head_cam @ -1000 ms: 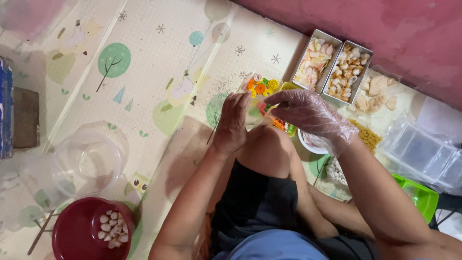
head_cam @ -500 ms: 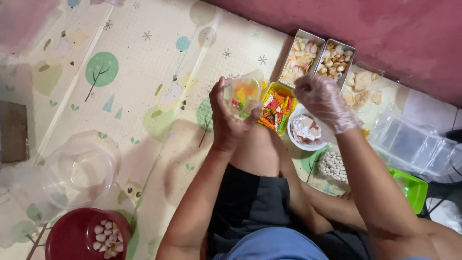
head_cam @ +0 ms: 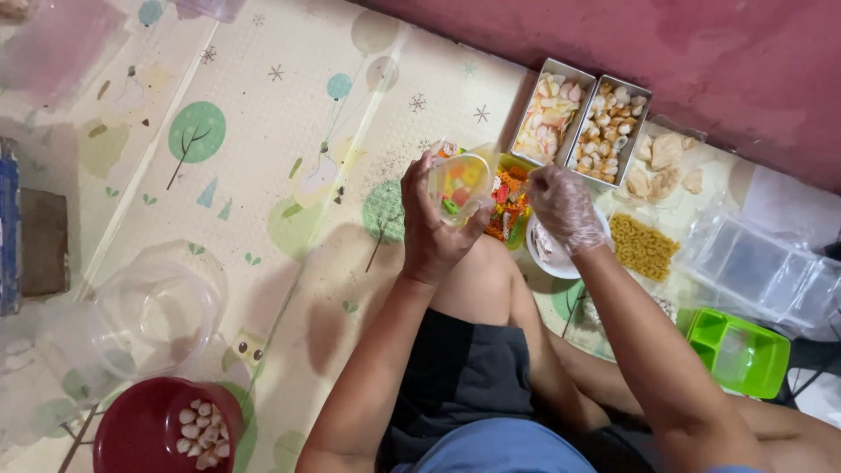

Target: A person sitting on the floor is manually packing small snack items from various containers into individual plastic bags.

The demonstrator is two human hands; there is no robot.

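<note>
The left hand [head_cam: 434,229] gripped a clear plastic cup [head_cam: 461,182]; the crinkly-gloved right hand [head_cam: 563,206] stayed clenched beside it, above a patterned foam mat [head_cam: 289,131].

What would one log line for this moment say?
left hand: holds clear cup of colourful pieces | right hand: gloved, closed above white bowl | nearby: two metal trays, red bowl
</note>
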